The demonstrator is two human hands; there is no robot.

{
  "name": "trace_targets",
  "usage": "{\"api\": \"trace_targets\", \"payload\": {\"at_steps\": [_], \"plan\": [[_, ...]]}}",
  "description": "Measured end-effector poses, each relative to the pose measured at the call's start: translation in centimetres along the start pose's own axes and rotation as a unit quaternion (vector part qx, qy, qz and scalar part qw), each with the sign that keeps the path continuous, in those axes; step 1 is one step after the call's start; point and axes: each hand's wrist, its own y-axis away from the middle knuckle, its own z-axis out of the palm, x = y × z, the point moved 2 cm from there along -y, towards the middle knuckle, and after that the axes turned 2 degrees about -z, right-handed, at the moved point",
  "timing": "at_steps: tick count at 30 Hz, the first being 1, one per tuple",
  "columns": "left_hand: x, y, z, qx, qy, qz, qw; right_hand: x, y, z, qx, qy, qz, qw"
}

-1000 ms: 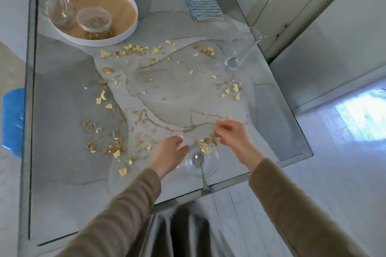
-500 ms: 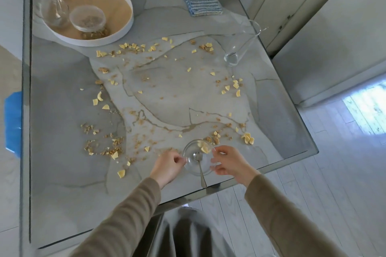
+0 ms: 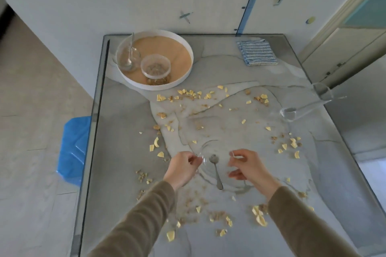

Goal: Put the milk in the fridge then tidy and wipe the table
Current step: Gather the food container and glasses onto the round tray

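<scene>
At the far left of the frame a blue bin (image 3: pixel 72 148) sat on the floor beside the desk (image 3: pixel 125 152). Upper left of the desk, a round white tray (image 3: pixel 183 81) carried a glass bowl with a spoon (image 3: pixel 126 56) and a small clear jar of cereal (image 3: pixel 155 69). Crumbs and yellow flakes (image 3: pixel 188 94) lay scattered all across the middle. Low centre, the left hand (image 3: pixel 182 166) had its grip pinched onto the left rim of a clear glass bowl (image 3: pixel 217 162), a metal spoon (image 3: pixel 216 170) lying inside it, and the right hand (image 3: pixel 247 166) clamped the right rim, thumb and forefinger together on the glass. Whether the bowl touched the desk, could not tell. Upper right, a blue striped cloth (image 3: pixel 257 52) lay flat near the back edge; at the right edge stood a clear glass jug (image 3: pixel 305 104), tilted. No milk in sight
</scene>
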Motion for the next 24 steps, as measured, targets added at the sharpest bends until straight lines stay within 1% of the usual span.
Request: {"api": "trace_targets", "payload": {"at_steps": [6,10,15,18,21,24], "plan": [[0.9,-5.4,-6.6,0.077,0.043,0.024,0.996,-7.3,-6.6,3.0,-0.009,0.064,-0.096,0.993],[1.3,-8.8,-10.5,0.139,0.108,0.0,0.984,-12.4,-10.2,3.4,0.0,0.108,-0.154,0.982],[0.0,-12.6,-14.3,0.218,0.037,-0.012,0.975,-18.6,-15.3,2.9,0.02,0.135,-0.171,0.976],[-0.8,-15.0,-15.8,0.254,-0.042,0.013,0.966,-21.9,-18.1,2.5,0.026,0.15,-0.186,0.971],[-1.3,-17.4,-16.4,0.256,-0.115,0.041,0.959,-24.5,-20.7,2.7,0.05,0.141,-0.195,0.969],[-2.2,-19.2,-16.4,0.24,-0.152,0.07,0.956,-25.9,-23.6,3.6,0.078,0.104,-0.173,0.976]]}}
